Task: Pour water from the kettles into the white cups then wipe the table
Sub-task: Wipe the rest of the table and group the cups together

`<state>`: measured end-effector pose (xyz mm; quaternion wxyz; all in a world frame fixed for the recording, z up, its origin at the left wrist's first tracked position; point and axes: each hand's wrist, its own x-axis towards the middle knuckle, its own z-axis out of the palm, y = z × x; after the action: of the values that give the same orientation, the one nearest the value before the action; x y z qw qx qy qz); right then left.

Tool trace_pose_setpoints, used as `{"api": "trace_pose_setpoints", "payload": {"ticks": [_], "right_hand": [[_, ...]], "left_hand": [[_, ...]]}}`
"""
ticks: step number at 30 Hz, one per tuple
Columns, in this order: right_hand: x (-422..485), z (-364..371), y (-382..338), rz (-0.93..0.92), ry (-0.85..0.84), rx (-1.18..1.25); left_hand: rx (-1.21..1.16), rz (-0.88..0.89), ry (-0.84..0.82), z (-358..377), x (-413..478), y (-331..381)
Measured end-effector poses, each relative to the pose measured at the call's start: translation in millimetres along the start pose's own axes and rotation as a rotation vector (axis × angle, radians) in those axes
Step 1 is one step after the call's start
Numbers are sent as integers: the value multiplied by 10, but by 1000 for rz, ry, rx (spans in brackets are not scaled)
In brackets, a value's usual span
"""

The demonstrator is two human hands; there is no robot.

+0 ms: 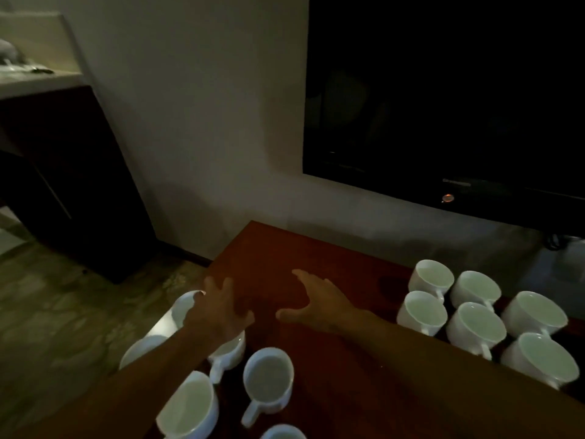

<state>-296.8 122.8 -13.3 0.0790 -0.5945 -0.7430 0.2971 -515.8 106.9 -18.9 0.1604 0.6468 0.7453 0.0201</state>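
Several white cups [268, 375] stand in a cluster at the near left of the dark red-brown table [278, 248]. A second cluster of several white cups [474, 324] stands at the right. My left hand [221, 308] reaches over the left cluster with fingers spread, holding nothing. My right hand [316, 302] hovers over the bare middle of the table, fingers straight and thumb out, also holding nothing. No kettle or cloth shows in view.
A dark television [443, 106] hangs on the wall behind the table. A dark cabinet [63, 172] with a pale counter stands at the left. Stone-patterned floor [63, 305] lies left of the table's edge. A cable [554, 240] shows at the far right.
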Motion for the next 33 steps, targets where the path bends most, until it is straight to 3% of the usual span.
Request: {"api": "trace_pose_setpoints", "payload": {"ticks": [4,14,21,25,33], "right_hand": [[-106,325,-264,62,-96,-8],[-361,688,-524,175,-320,-159],[-459,733,-506,171,-269,-51],[-493,669,-428,175,-236,-51],[-825,161,172,256,-125,-14]], "left_hand": [[-48,9,-76,86,-141,-119],[37,278,-83,276,-167,-118],[173,271,-138,312,-96,-189],[124,247,-179,244,-68,-156],[157,285,-243,254,-200,485]]}}
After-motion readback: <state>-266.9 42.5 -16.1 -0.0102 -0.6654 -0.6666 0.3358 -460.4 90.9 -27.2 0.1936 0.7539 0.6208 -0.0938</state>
